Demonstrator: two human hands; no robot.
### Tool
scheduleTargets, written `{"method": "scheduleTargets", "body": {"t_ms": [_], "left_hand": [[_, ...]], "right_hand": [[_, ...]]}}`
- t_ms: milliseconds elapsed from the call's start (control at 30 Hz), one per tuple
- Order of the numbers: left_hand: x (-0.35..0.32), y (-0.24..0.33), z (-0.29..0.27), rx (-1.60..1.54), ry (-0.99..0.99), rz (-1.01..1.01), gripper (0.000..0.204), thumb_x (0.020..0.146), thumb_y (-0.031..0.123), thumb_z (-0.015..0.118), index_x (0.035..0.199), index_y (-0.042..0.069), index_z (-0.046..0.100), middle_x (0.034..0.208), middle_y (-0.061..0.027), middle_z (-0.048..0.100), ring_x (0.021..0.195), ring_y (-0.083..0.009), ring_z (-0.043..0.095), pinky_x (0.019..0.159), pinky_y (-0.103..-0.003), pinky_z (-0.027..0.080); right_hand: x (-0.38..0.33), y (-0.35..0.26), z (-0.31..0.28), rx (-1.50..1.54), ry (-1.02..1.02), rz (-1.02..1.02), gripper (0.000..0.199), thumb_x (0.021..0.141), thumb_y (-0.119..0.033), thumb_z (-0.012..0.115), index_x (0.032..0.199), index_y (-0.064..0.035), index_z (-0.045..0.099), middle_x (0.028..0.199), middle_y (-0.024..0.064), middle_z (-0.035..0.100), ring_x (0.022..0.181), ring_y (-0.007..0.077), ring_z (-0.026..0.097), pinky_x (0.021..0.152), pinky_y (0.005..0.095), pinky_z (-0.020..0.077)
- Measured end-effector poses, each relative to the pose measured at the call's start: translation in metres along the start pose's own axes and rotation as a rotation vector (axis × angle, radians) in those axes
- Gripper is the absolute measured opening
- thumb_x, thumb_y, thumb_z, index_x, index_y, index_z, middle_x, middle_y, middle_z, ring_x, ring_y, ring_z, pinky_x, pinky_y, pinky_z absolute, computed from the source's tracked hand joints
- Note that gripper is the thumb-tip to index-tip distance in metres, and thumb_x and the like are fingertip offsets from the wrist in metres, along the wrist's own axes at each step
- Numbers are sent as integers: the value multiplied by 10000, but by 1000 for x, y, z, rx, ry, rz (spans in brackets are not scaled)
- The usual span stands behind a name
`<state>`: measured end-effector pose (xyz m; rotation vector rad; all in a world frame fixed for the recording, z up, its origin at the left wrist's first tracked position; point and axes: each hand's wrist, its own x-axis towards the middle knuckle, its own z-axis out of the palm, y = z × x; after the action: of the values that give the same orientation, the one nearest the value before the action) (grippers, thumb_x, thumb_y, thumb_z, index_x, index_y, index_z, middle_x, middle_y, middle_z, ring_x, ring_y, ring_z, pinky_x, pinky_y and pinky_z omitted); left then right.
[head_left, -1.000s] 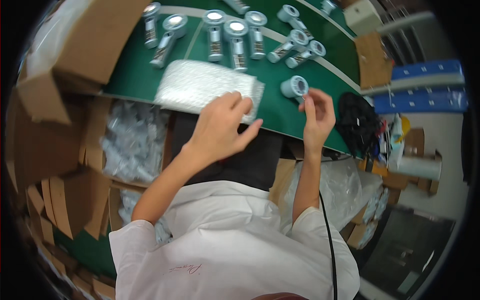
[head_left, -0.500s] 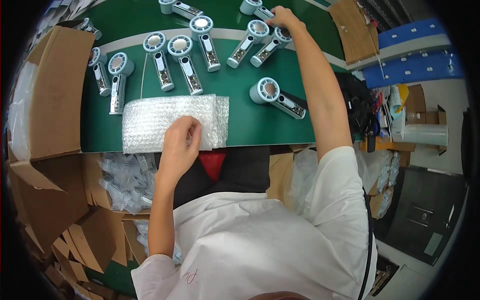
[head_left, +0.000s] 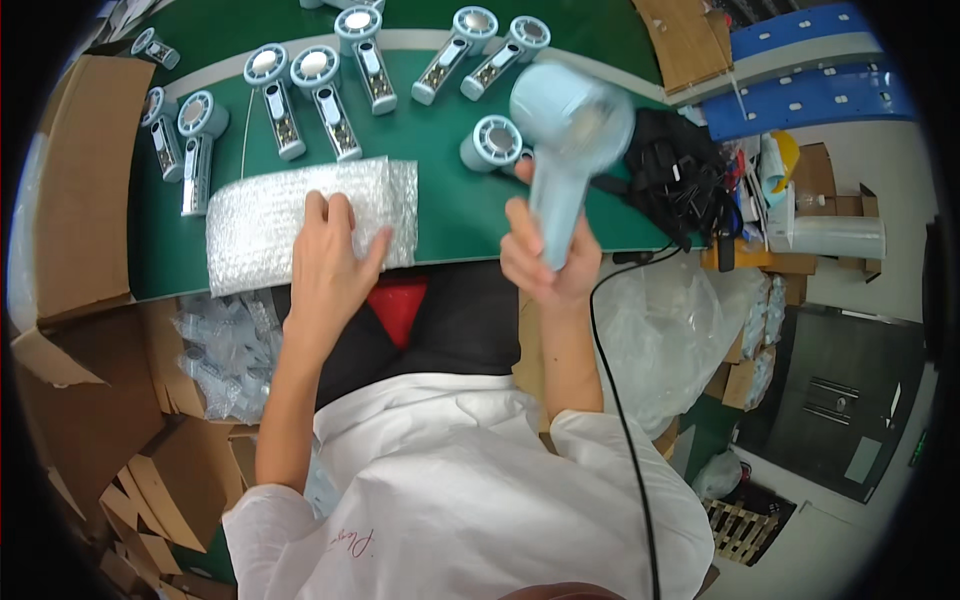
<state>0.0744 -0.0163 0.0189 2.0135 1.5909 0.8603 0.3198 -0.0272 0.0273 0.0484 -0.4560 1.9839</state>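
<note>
My right hand [head_left: 548,262] grips a light blue handheld fan [head_left: 558,205] by its handle, raised near the table's front edge; its round head is smeared by motion. Partly hidden behind it lies another handheld fan [head_left: 492,144] on the green table. On the left, my left hand [head_left: 328,250] rests its bent fingers on a stack of clear bubble-wrap bags [head_left: 255,220], thumb apart, holding nothing that I can see. Beyond the stack several more fans lie on the table, among them a fan [head_left: 374,75] with a silvery disc in its head.
At the left edge stands an open cardboard box [head_left: 95,190]. A black bag with cables [head_left: 680,180] sits at the table's right end. Below the table are plastic-wrapped items [head_left: 225,350] on the left and a clear plastic sheet [head_left: 660,330] on the right. A black cord hangs at my right.
My right hand has come back from the far side of the table and now holds up a fan. On the bags, my left thumb has spread away from the fingers. The view has shifted slightly.
</note>
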Motion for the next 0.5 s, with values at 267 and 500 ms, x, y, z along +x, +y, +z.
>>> {"method": "scheduleTargets", "body": {"t_ms": [267,500], "left_hand": [[9,-23,-5,-152,-115,38,161,831,82,665,806,-21,544,809,-115,518,634,-266,476,628,-376,440],[7,-28,-16,-142,-169,29,100,833,58,643,807,-16,582,795,-96,525,644,-231,468,631,-346,429]], "right_hand": [[-66,17,-15,-888,279,-229,494,987,-195,610,1414,-9,445,1173,183,608,748,218,602,590,274,500],[-63,24,-14,-1036,315,-314,489,942,-63,629,1399,0,468,1195,171,593,828,229,597,680,299,525]]}}
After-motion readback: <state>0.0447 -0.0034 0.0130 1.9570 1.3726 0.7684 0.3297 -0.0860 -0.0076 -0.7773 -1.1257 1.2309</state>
